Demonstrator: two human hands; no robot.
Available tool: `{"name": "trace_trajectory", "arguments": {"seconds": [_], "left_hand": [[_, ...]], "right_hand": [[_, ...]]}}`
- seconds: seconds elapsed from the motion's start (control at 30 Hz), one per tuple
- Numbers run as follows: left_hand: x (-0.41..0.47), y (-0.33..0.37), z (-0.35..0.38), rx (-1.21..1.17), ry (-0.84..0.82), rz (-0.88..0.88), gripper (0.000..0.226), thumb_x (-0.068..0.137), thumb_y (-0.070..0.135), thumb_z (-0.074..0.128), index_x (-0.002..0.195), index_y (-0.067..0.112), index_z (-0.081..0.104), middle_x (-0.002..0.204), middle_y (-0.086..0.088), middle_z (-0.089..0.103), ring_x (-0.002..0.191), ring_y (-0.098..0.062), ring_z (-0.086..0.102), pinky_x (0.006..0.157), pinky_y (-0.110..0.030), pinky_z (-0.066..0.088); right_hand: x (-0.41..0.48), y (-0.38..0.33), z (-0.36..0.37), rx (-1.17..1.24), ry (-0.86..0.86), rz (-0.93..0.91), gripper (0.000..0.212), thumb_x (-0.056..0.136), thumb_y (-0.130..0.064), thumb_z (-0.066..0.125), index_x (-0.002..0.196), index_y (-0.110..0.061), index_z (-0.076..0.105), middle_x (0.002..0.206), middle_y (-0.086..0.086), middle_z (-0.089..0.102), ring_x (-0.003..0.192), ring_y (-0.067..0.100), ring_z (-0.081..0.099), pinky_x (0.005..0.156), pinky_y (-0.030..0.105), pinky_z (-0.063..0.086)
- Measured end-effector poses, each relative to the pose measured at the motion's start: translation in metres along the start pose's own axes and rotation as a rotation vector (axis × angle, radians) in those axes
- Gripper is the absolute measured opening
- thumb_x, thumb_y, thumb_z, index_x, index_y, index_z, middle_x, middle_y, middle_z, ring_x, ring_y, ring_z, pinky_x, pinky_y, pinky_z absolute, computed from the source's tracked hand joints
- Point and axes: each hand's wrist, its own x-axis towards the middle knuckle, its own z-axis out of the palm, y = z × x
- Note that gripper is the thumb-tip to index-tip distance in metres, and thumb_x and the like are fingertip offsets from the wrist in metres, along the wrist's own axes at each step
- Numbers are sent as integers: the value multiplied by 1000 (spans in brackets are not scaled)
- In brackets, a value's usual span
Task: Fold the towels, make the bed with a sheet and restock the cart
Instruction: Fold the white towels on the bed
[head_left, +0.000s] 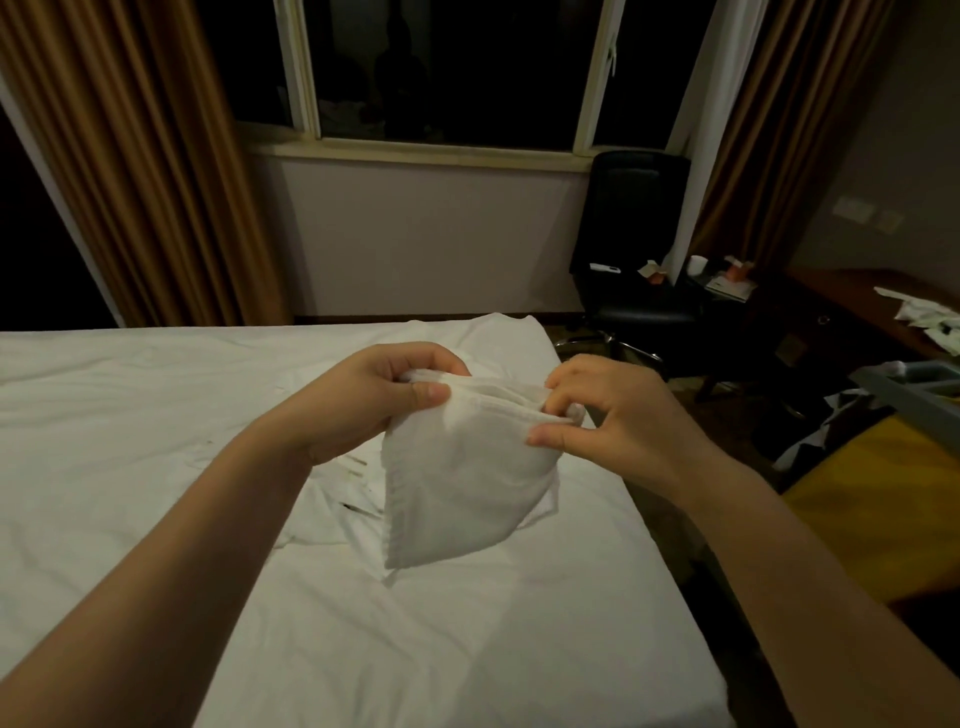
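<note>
A small white towel (457, 478), folded in layers, hangs in the air above the bed (156, 415). My left hand (374, 400) pinches its upper left corner between thumb and fingers. My right hand (613, 410) pinches the upper right corner, fingertips curled into the layered edge. The towel's lower part sags down to a rounded fold. More white cloth (332, 514) lies rumpled on the white sheet under the towel. The cart (914, 384) shows as a grey tray edge at the right.
A black office chair (634, 270) stands past the bed's far right corner. A dark desk (852, 312) with papers and cups runs along the right wall. A yellow surface (883, 509) sits at the right below the cart. Brown curtains frame a dark window.
</note>
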Motion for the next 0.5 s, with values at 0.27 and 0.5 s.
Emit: {"name": "trace_trajectory", "arguments": {"seconds": [0.27,0.5], "left_hand": [[5,-13,27,22,167,99,47,84,30,68,110,59,41,111,13,52,96,-9,61,77,-23,56],[17,-16,43,-97,363,111,25,90,27,60,101,46,48,109,6,53,96,-14,56,75,-24,49]], "right_hand": [[15,2,8,-15,463,118,41,83,-38,67,69,0,56,71,9,58,64,18,54,59,30,49],[13,0,0,9,357,211,42,82,-43,64,72,-2,60,74,6,59,70,17,55,62,27,47]]}}
